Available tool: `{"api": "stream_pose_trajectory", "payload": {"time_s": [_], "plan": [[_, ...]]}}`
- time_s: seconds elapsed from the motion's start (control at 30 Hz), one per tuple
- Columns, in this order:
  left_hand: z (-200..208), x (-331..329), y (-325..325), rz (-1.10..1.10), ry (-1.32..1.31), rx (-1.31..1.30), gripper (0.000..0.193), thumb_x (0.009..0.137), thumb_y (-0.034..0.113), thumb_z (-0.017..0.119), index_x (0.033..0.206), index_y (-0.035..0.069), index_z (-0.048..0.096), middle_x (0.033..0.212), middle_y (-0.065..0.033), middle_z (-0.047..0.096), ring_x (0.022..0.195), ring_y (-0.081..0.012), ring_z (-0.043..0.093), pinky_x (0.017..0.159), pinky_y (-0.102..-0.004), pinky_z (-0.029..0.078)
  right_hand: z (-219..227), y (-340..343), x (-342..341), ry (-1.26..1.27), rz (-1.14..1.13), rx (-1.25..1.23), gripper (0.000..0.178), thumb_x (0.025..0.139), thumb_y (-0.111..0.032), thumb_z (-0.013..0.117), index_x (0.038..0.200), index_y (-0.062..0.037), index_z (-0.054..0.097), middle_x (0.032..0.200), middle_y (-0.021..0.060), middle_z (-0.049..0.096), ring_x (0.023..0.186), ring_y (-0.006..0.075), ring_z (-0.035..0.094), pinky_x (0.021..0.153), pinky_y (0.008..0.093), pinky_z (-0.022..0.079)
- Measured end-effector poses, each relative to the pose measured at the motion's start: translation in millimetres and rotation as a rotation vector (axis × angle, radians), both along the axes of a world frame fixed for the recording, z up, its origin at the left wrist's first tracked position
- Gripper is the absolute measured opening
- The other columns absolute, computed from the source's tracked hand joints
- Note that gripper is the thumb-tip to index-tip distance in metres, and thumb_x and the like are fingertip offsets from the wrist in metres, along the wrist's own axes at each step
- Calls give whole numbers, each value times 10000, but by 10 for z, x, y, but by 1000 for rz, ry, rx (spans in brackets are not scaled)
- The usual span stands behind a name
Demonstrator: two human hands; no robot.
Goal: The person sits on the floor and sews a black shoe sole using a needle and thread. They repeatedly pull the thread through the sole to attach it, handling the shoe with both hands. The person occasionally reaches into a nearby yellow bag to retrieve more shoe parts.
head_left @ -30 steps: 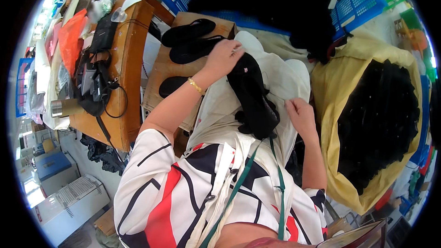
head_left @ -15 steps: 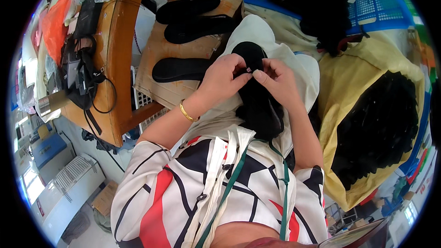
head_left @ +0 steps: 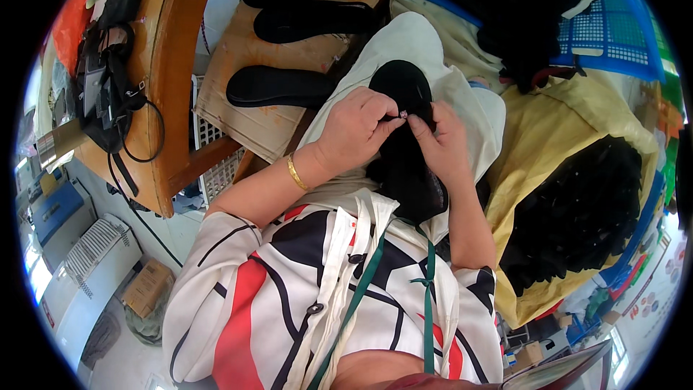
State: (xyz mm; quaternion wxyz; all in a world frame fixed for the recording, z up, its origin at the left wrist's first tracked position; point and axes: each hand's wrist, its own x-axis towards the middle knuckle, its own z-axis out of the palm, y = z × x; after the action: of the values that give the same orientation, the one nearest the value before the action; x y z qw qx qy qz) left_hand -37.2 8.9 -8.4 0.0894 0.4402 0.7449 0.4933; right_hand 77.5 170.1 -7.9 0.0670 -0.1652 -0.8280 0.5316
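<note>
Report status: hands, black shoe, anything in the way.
Left hand and right hand on the black shoe, thumbs by its small pink spot. Shoe on lap, partly hidden by them. Black soles on cardboard, left, not obstructing.

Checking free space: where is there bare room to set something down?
Bare cardboard shows between the lowest black shoe and the middle one, also below the lowest. Crowded: where left hand and right hand touch another black shoe.
</note>
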Motion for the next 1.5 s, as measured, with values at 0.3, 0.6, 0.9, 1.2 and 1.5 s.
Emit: {"api": "stream_pose_trajectory", "payload": {"time_s": [0.3, 0.6, 0.9, 1.2, 1.5], "plan": [[2, -92, 39, 13, -141, -7, 148, 804, 50, 708, 918, 45, 613, 852, -94, 624, 744, -290, 600, 625, -357, 488, 276, 34, 0, -238, 116, 157, 241, 856, -194, 701, 759, -12, 575, 737, 123, 547, 651, 277, 534, 591, 378, 424], [87, -31, 91, -11, 386, -277, 126, 856, 155, 649, 961, 86, 633, 954, -84, 630, 867, -286, 620, 677, -378, 544, 286, 144, 171, 65, -152, 715, 94, 817, -99, 663, 754, -41, 624, 753, 111, 612, 737, 317, 610, 613, 415, 478], [314, 163, 244, -40, 552, -505, 305, 741, 282, 764, 922, 77, 628, 877, -78, 591, 848, -276, 595, 661, -380, 514, 7, -254, -180, 470, -311, -1093, 314, 1058, -244, 420, 860, -53, 571, 807, 39, 605, 789, 127, 592, 761, 270, 484], [-14, 95, 234, -28, 782, -458, 174, 812, 212, 689, 888, 69, 624, 859, -82, 596, 855, -283, 604, 666, -389, 526, 40, -381, -89, 488, -512, -1347, 259, 1001, -182, 463, 765, -91, 516, 703, 0, 489, 631, 117, 461, 681, 281, 429], [245, -159, 299, -134, 1000, -341, 94, 828, 170, 616, 798, 81, 611, 747, -66, 578, 737, -247, 600, 592, -342, 518, 548, -703, 110, 651, -387, -807, 296, 1007, -148, 483, 724, -72, 449, 713, -35, 428, 695, 75, 387, 649, 249, 361]]}}
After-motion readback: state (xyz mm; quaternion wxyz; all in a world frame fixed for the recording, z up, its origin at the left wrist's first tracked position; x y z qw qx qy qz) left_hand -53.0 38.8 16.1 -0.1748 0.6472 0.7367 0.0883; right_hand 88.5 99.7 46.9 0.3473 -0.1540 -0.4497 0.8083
